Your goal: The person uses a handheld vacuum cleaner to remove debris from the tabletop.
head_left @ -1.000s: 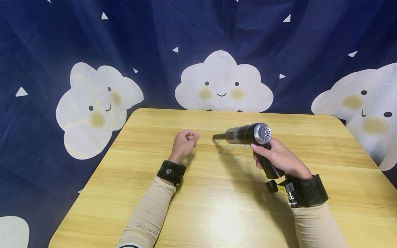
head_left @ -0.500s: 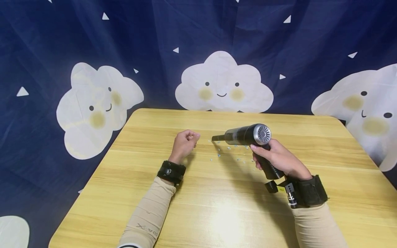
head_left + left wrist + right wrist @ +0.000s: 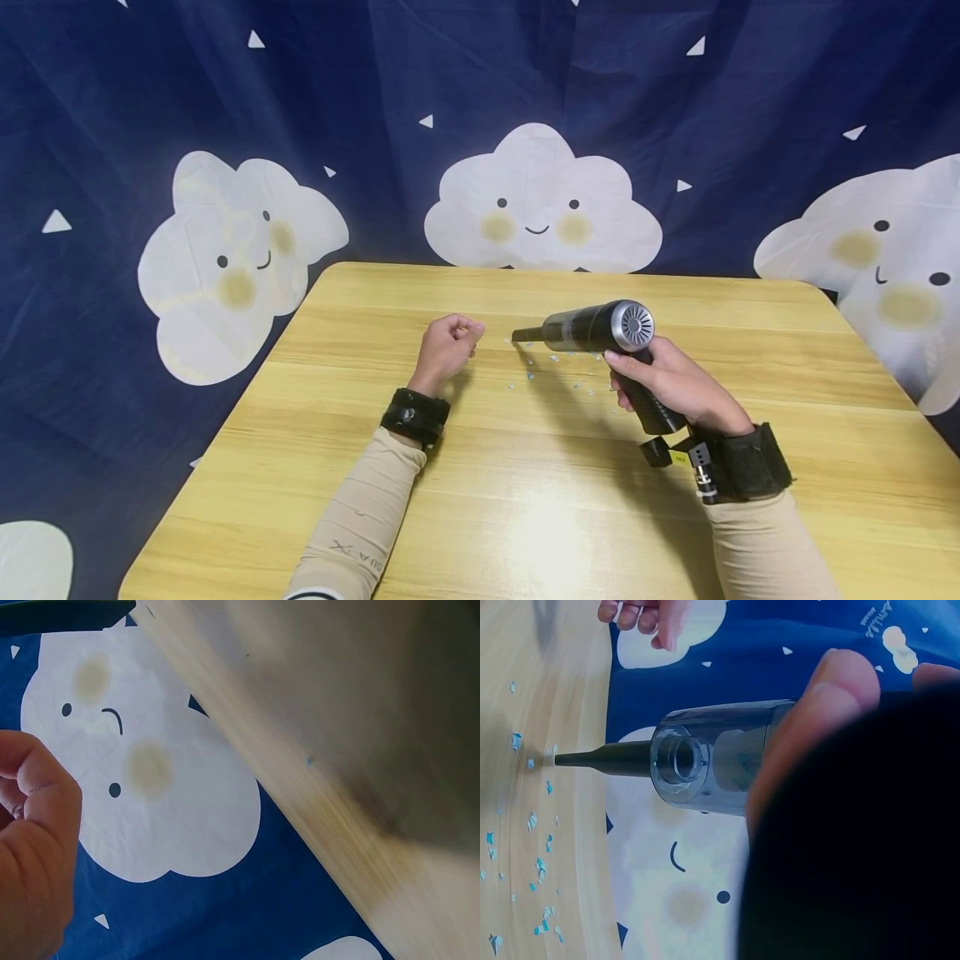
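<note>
My right hand (image 3: 678, 383) grips the handle of a black and silver handheld vacuum cleaner (image 3: 596, 327). Its narrow black nozzle (image 3: 622, 758) points left and down, the tip close over the table among small blue and white paper scraps (image 3: 540, 866). Behind the nozzle, the clear dust cup (image 3: 727, 754) shows in the right wrist view. To the left of the nozzle tip, my left hand (image 3: 446, 350) stays over the table with fingers loosely curled and nothing in it. The left wrist view catches only part of that hand (image 3: 37, 847) at its left edge.
A light wooden table (image 3: 480, 500) with rounded far corners carries the scraps, which lie scattered below and right of the nozzle. Past its far edge hangs a dark blue curtain (image 3: 375, 100) printed with smiling clouds. Both wrists wear black straps (image 3: 415, 417).
The vacuum cleaner has shifted very slightly left and down in the head view, its nozzle tip moving with it. My left hand has kept its place.
</note>
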### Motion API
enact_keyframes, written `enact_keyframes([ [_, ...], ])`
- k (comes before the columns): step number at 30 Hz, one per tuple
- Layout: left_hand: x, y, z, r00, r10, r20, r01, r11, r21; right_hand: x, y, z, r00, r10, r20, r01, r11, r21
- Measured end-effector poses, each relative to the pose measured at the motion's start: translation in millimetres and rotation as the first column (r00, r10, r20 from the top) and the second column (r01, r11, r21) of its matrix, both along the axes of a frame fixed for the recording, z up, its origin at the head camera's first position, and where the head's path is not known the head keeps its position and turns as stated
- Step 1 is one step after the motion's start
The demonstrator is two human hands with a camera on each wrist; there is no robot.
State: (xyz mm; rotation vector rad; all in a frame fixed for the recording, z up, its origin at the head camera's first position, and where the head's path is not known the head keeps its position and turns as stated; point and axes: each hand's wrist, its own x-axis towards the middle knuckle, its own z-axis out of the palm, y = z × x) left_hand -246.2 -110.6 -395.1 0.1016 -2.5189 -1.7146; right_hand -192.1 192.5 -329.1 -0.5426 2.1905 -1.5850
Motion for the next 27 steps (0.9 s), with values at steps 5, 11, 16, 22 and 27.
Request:
enact_keyframes([
  [5,-0.3,0.6,0.2,1.000,0.008,0.009,-0.008,1.000,-0.004,0.3,-0.5,-0.1,1.000,-0.003,0.013,0.003,1.000,0.005],
  [11,-0.6,0.9,-0.3,1.000,0.009,0.012,-0.009,1.000,-0.005,0.2,-0.7,0.1,1.000,-0.006,0.011,0.006,1.000,0.008],
  [16,-0.6,1.2,-1.0,1.000,0.005,0.008,-0.005,1.000,0.001,0.5,-0.9,0.4,1.000,-0.008,0.012,0.008,1.000,0.011],
  [22,-0.4,1.4,-1.0,1.000,0.007,-0.003,-0.007,1.000,-0.005,0.7,-1.0,0.9,1.000,-0.007,0.011,0.007,1.000,0.001],
  [27,0.0,0.8,-0.9,1.000,0.005,0.002,-0.005,1.000,-0.015,1.0,-0.2,1.8,1.000,-0.008,0.006,0.008,1.000,-0.001],
])
